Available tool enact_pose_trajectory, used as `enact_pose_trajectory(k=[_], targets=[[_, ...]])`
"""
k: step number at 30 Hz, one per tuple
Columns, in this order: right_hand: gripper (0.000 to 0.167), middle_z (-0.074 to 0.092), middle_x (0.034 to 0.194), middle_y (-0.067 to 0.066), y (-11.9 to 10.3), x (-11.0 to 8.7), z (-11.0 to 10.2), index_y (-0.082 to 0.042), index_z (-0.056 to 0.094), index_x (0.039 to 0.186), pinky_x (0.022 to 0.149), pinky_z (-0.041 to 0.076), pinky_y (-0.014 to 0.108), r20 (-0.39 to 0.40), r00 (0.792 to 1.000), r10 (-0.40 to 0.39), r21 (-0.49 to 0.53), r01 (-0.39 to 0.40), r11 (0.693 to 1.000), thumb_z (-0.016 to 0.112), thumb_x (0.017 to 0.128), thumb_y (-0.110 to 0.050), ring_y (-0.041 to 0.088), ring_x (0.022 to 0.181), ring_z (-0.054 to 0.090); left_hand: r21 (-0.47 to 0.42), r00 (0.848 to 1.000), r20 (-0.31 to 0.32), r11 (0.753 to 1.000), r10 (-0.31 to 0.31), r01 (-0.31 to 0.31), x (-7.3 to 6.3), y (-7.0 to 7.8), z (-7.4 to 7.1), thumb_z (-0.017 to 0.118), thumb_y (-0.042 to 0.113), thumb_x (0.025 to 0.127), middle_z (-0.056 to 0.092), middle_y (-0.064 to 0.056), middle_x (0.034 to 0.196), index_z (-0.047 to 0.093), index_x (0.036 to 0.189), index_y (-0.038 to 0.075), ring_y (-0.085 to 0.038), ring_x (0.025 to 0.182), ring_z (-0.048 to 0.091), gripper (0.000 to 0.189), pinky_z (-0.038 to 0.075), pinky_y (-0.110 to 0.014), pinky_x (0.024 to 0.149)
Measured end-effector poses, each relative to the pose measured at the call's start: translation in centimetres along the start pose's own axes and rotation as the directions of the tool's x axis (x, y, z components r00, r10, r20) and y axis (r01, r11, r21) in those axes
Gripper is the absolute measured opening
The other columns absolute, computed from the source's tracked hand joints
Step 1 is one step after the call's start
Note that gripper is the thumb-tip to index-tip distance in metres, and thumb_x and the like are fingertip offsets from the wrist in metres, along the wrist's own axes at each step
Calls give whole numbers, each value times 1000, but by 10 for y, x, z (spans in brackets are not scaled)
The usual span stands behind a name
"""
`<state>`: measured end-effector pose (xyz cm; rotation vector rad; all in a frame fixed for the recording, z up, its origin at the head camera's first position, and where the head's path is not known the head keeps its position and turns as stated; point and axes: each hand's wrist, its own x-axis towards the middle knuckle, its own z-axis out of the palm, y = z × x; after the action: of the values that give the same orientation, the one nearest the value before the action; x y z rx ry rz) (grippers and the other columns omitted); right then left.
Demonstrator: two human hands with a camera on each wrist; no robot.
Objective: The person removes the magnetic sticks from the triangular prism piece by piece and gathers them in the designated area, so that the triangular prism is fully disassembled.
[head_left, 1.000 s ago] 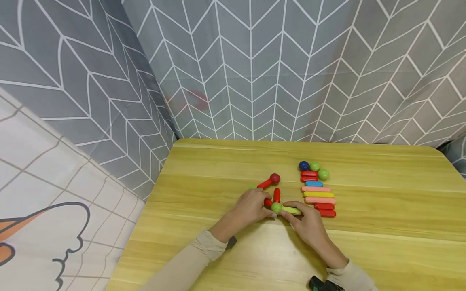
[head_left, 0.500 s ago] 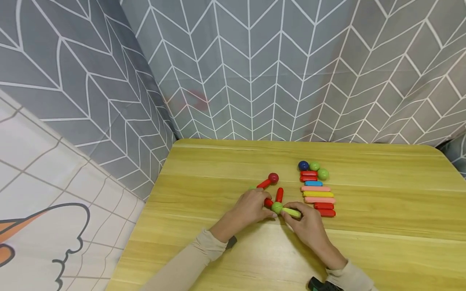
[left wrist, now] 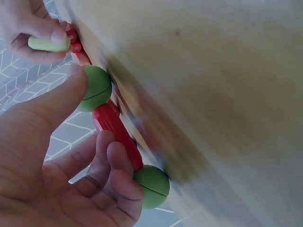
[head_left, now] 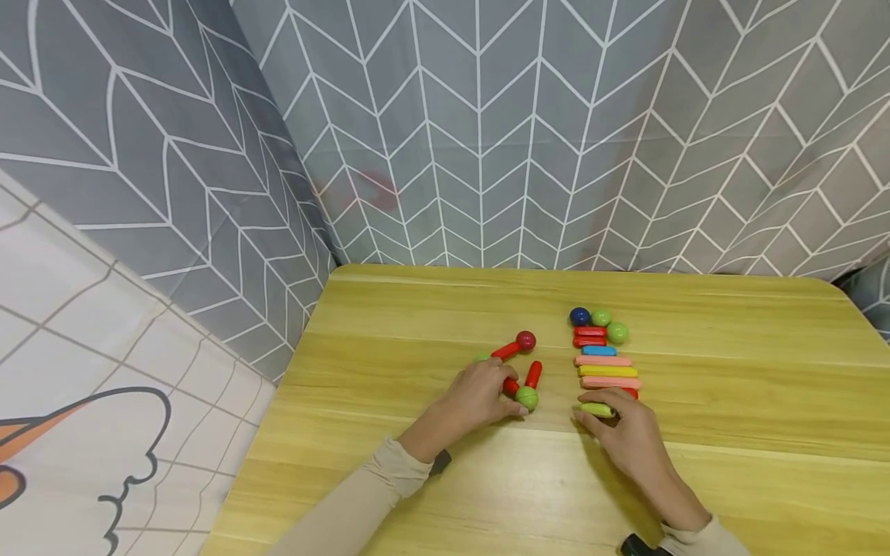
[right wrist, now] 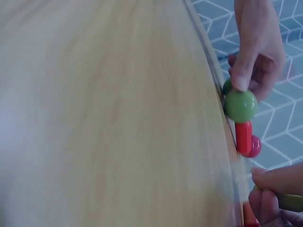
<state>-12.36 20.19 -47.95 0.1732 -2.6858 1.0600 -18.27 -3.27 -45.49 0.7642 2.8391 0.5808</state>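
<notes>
My left hand (head_left: 478, 394) holds a joined toy piece: a red stick (left wrist: 116, 127) between two green balls. Its thumb presses one green ball (left wrist: 97, 88), while curled fingers touch the other green ball (left wrist: 152, 187). A second red stick (head_left: 533, 374) points away from the nearer ball in the head view. Beyond the hand, another red stick (head_left: 506, 351) ends in a dark red ball (head_left: 525, 340). To the right, apart from this piece, my right hand (head_left: 633, 436) pinches a yellow-green stick (head_left: 596, 410) between thumb and fingers. Part of the joined piece is hidden under the left hand.
Right of the joined piece, a column of sticks lies on the wooden table (head_left: 751, 371): red, a blue stick (head_left: 599, 350), pink, and a yellow stick (head_left: 608, 371). A dark blue ball (head_left: 580, 316) and two green balls sit at its far end. Patterned curtains stand behind.
My right hand has drawn the yellow-green stick away from the green ball, to the right, towards the column of sticks. The left hand stays on the joined piece.
</notes>
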Motion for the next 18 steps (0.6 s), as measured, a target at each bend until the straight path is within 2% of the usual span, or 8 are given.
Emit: enact_pose_trajectory(k=[5, 9, 12, 18], targets=[[21, 70, 99, 4, 9, -7, -9, -9, 77, 103, 66, 52, 15, 13, 999, 41, 51, -41, 998, 81, 83, -6, -9, 82, 54, -14, 1000, 12, 1000, -2, 3, 0, -1, 0, 84, 41, 79, 70, -1, 111, 71, 119, 9, -8, 82, 51, 53, 44, -18, 69], [22, 66, 107, 11, 11, -13, -14, -2, 73, 112, 65, 55, 16, 33, 997, 75, 118, -79, 990, 72, 91, -3, -7, 77, 57, -13, 1000, 18, 1000, -7, 7, -1, -2, 0, 85, 37, 80, 66, 0, 103, 69, 124, 9, -7, 75, 47, 55, 41, -17, 64], [23, 65, 109, 15, 10, -18, -17, 1, 71, 114, 64, 57, 16, 35, 993, 116, 129, -119, 984, 70, 92, -3, -4, 73, 61, -13, 1000, 11, 1000, -10, 10, -1, -2, 0, 84, 32, 81, 62, 2, 96, 68, 124, 9, -7, 74, 47, 51, 40, -17, 62], [27, 70, 112, 23, 12, -23, -23, -3, 68, 114, 55, 54, 21, 59, 964, 260, 106, -265, 958, 76, 89, -12, -3, 69, 67, -1, 1000, -4, 1000, -3, 3, 0, -4, 1, 81, 22, 85, 58, 3, 88, 69, 122, 10, -8, 75, 47, 41, 39, -17, 62]])
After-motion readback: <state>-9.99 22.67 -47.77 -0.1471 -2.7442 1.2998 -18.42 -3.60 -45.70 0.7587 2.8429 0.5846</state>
